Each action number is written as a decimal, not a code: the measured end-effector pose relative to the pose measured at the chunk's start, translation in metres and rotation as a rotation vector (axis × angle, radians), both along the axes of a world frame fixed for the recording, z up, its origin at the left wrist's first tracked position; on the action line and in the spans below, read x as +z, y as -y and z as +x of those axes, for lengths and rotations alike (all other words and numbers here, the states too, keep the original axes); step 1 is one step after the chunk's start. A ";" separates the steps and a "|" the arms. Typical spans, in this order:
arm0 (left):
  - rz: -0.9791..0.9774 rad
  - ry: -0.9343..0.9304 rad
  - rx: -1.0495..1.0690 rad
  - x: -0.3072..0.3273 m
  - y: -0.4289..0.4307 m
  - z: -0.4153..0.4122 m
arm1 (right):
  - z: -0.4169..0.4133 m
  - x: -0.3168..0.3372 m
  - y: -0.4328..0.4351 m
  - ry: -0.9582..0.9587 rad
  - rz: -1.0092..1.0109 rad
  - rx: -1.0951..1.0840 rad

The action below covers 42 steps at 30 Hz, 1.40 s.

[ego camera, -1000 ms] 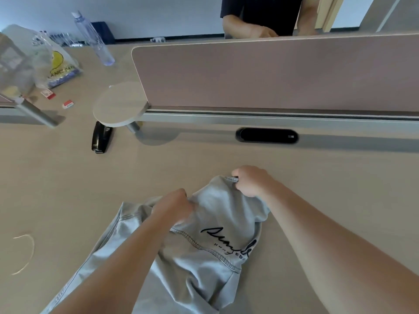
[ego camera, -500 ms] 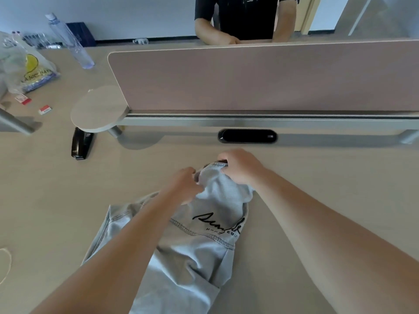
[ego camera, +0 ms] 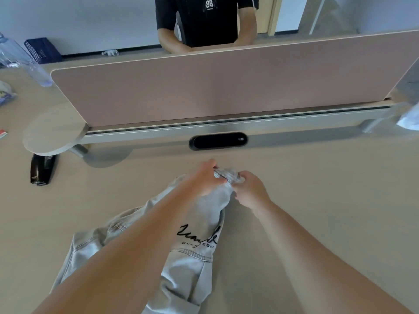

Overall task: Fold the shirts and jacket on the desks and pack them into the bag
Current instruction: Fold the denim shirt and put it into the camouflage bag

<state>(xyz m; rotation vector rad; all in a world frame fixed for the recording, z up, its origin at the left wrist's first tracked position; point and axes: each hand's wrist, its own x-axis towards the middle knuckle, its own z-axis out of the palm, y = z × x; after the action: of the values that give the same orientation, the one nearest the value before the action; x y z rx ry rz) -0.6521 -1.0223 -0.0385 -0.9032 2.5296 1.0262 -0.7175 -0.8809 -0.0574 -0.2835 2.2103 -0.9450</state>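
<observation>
Left hand (ego camera: 205,177) and right hand (ego camera: 250,191) were held close together, each pinching the bunched far end of the pale denim jacket (ego camera: 195,264). The jacket was laid crumpled on the bench (ego camera: 317,189), black script lettering turned up, near the partition (ego camera: 226,87); a black stapler (ego camera: 42,169) was seen well to the left

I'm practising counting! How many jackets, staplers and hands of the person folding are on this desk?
Jackets: 1, the pale denim jacket
Staplers: 1, the black stapler
Hands: 2, the left hand and the right hand, both gripping the jacket
Total: 4
</observation>
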 end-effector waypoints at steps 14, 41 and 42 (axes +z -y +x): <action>0.197 -0.003 0.181 0.006 0.035 0.008 | 0.015 -0.005 0.011 0.201 -0.042 -0.197; 0.300 -0.288 0.159 0.028 0.034 0.052 | 0.065 0.011 0.029 -0.407 0.020 -0.226; 0.261 -0.289 0.191 0.031 0.042 0.064 | 0.069 0.014 0.035 -0.447 -0.006 -0.142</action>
<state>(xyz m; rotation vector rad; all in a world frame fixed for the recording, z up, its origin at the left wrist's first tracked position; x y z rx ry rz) -0.5883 -1.0646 -0.0079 -0.9943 2.4804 1.6085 -0.6488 -0.9158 -0.0434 -0.3741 2.6641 -1.0421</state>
